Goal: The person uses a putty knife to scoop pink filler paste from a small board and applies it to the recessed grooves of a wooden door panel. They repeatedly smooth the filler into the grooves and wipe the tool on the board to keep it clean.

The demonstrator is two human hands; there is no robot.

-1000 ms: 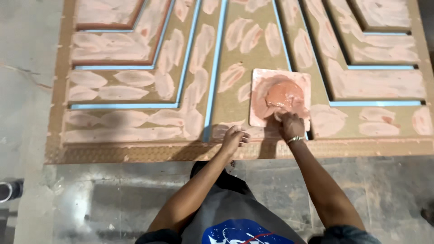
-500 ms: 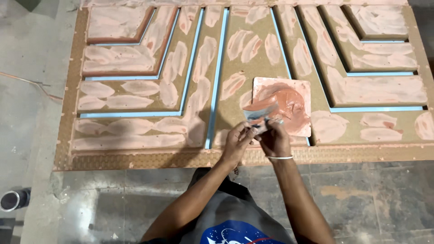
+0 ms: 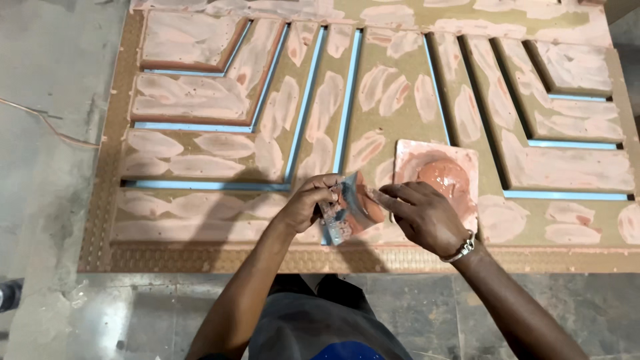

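A large carved brown board lies flat on the floor, with blue-edged grooves and many smears of pink putty. On it near me rests a small square tile carrying a mound of pink putty. My left hand holds a flat metal scraper loaded with putty, just above the board's near edge. My right hand, a metal bracelet on its wrist, has its fingers at the scraper's blade, beside the tile.
Grey concrete floor surrounds the board on the left and near side. A thin wire lies on the floor at the left. A dark object sits at the lower left edge.
My right hand has left the putty mound on the tile and met my left hand. The left hand now holds the scraper up between both hands. The view has shifted closer.
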